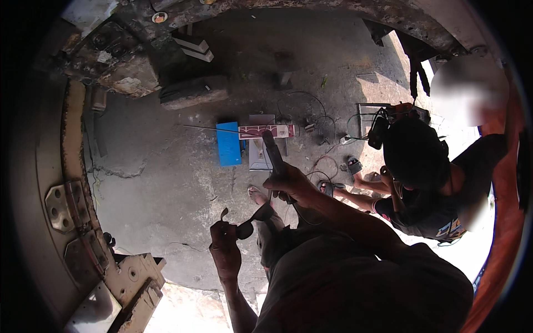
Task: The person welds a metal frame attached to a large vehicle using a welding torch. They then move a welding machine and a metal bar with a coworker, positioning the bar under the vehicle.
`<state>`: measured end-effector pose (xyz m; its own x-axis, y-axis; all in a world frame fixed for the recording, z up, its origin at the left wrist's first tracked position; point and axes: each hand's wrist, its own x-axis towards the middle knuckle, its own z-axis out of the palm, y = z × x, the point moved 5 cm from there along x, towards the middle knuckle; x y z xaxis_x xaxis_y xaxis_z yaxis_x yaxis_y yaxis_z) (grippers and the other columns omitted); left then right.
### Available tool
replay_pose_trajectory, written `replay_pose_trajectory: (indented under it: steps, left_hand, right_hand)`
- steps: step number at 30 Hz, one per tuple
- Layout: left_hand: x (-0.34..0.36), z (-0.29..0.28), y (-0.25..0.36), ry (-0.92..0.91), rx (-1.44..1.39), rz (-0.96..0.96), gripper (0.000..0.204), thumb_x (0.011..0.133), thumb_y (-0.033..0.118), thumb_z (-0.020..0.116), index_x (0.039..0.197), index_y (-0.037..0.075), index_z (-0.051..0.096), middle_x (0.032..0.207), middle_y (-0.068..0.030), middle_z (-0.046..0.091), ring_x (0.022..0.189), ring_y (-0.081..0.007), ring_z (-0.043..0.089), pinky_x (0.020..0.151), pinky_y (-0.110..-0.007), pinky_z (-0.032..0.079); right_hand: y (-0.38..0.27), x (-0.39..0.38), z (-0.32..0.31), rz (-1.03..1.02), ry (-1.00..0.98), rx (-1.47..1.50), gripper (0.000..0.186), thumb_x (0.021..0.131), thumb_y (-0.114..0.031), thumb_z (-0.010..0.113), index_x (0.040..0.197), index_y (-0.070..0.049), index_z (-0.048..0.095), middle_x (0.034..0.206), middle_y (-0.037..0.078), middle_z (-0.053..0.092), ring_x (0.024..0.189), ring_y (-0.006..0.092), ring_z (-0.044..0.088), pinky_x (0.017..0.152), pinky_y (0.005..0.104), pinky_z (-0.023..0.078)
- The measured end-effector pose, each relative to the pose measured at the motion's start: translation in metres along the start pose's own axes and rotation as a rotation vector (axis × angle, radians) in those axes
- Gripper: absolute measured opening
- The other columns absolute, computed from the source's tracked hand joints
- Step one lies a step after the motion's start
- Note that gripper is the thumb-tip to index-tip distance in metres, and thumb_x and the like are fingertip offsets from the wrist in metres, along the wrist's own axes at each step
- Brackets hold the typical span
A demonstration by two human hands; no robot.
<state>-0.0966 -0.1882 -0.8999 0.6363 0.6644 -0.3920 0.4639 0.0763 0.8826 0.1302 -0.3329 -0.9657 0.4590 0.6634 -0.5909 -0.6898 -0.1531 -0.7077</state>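
My right hand [291, 186] is closed around the handle of a welding electrode holder [272, 150], raised in front of my body. A thin welding rod [205, 128] sticks out to the left from its tip. Lower and to the left, my left hand [226, 244] is closed on a pair of dark glasses [262, 212], gripped at one side. One dark lens points up toward my right hand, and a curved end shows above my fingers. Beneath the rod, on the floor, lie a blue flat box [227, 145] and a red-and-white carton [280, 131].
At right a co-worker [416, 161] in dark clothes crouches beside cables [327, 166] on the concrete floor. A rusty metal frame [72, 133] with hinges [61, 208] edges the left side. A dark block [194, 95] lies farther off. Orange sheeting [494, 222] hangs at far right.
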Motion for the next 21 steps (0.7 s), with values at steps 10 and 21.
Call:
replay_pose_trajectory:
  steps: [10, 21]
  left_hand:
    - [-0.055, -0.053, 0.171, 0.412, 0.175, 0.538, 0.014, 0.105, 0.011, 0.066, 0.116, 0.003, 0.062, 0.098, -0.0101, 0.075, 0.086, -0.0168, 0.070, 0.080, -0.033, 0.056]
    - [-0.148, -0.027, 0.358, 0.974, -0.150, 1.192, 0.032, 0.106, 0.027, 0.064, 0.120, -0.002, 0.064, 0.087, -0.0135, 0.070, 0.075, -0.0201, 0.067, 0.069, -0.031, 0.051]
  right_hand:
    - [-0.018, 0.001, -0.041, 0.072, -0.186, -0.104, 0.060, 0.087, -0.008, 0.081, 0.138, 0.001, 0.050, 0.125, 0.019, 0.071, 0.062, 0.0085, 0.057, 0.050, 0.0277, 0.049]
    - [-0.063, 0.018, -0.019, -0.034, -0.359, -0.258, 0.066, 0.088, -0.014, 0.086, 0.142, -0.005, 0.050, 0.106, 0.011, 0.072, 0.057, 0.0085, 0.056, 0.047, 0.0282, 0.043]
